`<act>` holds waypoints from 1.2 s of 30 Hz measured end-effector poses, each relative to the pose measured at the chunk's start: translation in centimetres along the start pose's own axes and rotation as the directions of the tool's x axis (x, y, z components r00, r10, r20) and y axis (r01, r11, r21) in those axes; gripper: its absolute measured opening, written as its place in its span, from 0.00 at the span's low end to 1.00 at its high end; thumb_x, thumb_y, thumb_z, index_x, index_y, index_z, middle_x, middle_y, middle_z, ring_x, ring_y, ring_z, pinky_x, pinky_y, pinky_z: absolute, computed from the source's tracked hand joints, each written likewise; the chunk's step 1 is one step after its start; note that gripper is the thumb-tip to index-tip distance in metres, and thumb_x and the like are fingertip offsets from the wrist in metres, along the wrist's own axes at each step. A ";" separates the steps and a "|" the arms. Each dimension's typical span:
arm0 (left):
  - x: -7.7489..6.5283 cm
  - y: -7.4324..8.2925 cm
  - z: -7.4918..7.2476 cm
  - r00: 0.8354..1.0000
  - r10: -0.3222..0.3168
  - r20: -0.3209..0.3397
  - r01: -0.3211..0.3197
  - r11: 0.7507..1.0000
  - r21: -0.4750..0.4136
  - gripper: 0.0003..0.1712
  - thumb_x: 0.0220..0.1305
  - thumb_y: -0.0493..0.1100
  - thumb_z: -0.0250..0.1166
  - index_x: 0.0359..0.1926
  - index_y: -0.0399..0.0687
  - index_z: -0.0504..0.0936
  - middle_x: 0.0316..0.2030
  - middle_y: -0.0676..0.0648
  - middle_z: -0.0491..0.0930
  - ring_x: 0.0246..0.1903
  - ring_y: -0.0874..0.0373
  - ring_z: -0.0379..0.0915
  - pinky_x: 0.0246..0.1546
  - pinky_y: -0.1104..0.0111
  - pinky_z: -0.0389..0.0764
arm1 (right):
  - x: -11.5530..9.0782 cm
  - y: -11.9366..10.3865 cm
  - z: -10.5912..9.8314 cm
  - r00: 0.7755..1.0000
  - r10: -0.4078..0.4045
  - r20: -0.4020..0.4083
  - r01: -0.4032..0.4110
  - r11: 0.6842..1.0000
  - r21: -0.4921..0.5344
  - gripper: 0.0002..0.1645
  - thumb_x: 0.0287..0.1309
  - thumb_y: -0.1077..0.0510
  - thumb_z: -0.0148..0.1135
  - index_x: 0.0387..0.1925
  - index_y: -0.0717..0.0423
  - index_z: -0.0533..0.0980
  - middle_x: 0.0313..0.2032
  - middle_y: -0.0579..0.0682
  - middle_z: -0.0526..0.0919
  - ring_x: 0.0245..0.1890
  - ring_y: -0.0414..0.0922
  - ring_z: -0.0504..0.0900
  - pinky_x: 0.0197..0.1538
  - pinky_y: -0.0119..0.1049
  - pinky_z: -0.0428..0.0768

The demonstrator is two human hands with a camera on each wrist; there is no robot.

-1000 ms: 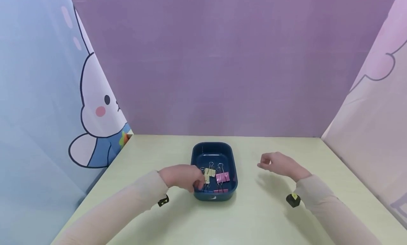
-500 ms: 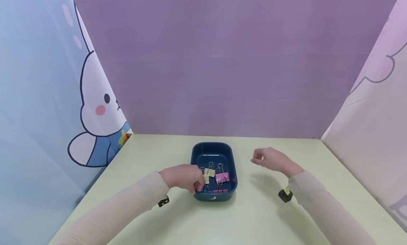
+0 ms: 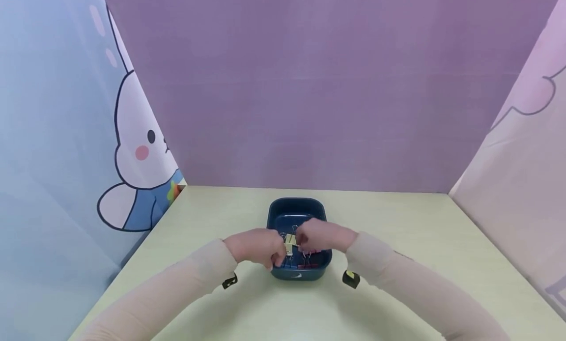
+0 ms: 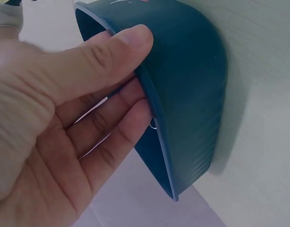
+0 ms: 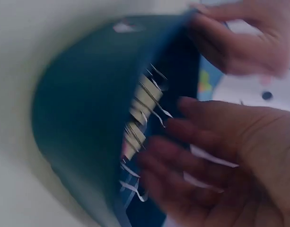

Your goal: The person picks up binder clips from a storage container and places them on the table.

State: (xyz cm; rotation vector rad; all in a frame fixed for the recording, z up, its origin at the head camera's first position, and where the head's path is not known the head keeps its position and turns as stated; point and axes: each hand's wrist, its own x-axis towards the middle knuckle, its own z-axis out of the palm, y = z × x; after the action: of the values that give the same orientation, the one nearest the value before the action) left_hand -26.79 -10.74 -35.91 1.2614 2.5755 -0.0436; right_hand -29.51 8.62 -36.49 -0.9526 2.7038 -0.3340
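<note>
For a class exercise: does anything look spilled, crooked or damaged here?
Nothing stands out: the blue bin sits upright on the table, and the visible binder clips lie inside it.

Looks booth-like, laid out around a pale green tabletop [image 3: 216,208]: closed off at the far side by a purple backdrop [image 3: 331,85], at left by a blue curtain [image 3: 48,149] printed with a cartoon rabbit [image 3: 134,169], at right by a pink curtain [image 3: 526,193]. Hard to tell whether within a home or office.

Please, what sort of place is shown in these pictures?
Probably a small curtained tabletop booth: a pale table, a plain purple backdrop, and a blue side curtain printed with a cartoon animal.
</note>
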 end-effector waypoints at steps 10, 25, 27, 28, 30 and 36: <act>0.1 0.1 -0.3 1.000 -0.017 -0.002 0.017 1.000 0.005 0.09 0.48 0.37 0.76 0.29 0.56 0.86 0.27 0.62 0.80 0.29 0.70 0.73 0.36 0.78 0.78 | 0.6 -0.3 1.3 0.985 0.124 0.119 -0.128 0.991 0.033 0.11 0.54 0.72 0.62 0.26 0.55 0.82 0.23 0.44 0.82 0.24 0.40 0.82 0.31 0.30 0.82; 0.0 0.0 -0.2 0.999 -0.051 0.005 0.051 0.999 0.005 0.09 0.49 0.37 0.76 0.29 0.56 0.86 0.27 0.61 0.81 0.29 0.69 0.72 0.37 0.76 0.79 | -3.2 3.3 -7.0 0.972 0.017 -0.233 0.033 0.977 0.211 0.06 0.57 0.69 0.62 0.36 0.61 0.83 0.34 0.53 0.86 0.33 0.44 0.83 0.40 0.34 0.83; 0.0 0.2 -0.2 0.998 -0.059 0.007 0.059 0.998 0.002 0.09 0.49 0.37 0.76 0.29 0.56 0.86 0.27 0.61 0.80 0.29 0.69 0.72 0.37 0.76 0.79 | -3.4 5.0 -8.3 0.931 0.065 -0.359 0.003 0.982 0.187 0.07 0.60 0.68 0.61 0.38 0.61 0.83 0.36 0.55 0.86 0.35 0.46 0.83 0.41 0.39 0.84; 0.0 0.2 -0.1 0.998 -0.062 0.007 0.062 0.998 0.000 0.09 0.49 0.37 0.76 0.29 0.56 0.86 0.27 0.61 0.80 0.29 0.69 0.72 0.37 0.76 0.79 | -3.4 5.8 -8.6 0.905 0.086 -0.416 -0.012 0.984 0.178 0.08 0.61 0.68 0.60 0.39 0.61 0.83 0.36 0.56 0.86 0.35 0.48 0.83 0.42 0.41 0.84; 0.0 0.3 0.0 0.998 -0.066 0.007 0.066 0.998 -0.001 0.09 0.48 0.37 0.76 0.28 0.56 0.85 0.27 0.61 0.80 0.29 0.69 0.72 0.37 0.76 0.79 | -3.0 7.5 -8.3 0.860 0.113 -0.498 -0.047 0.989 0.143 0.08 0.62 0.67 0.60 0.40 0.60 0.83 0.37 0.56 0.86 0.37 0.49 0.83 0.43 0.44 0.83; 0.1 0.4 0.2 0.998 -0.067 -0.002 0.067 0.998 -0.014 0.09 0.49 0.37 0.76 0.28 0.56 0.86 0.28 0.61 0.80 0.29 0.68 0.72 0.37 0.76 0.79 | -1.2 11.2 -4.8 0.881 0.136 -0.453 -0.094 0.989 0.113 0.07 0.61 0.67 0.60 0.36 0.58 0.83 0.36 0.55 0.86 0.36 0.48 0.82 0.43 0.43 0.82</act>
State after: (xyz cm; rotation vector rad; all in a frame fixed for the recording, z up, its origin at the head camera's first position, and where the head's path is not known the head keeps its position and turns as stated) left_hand -26.48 -10.42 -36.07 1.1709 2.6153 -0.0371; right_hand -36.57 18.54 -35.10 -0.7573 3.1188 -0.7333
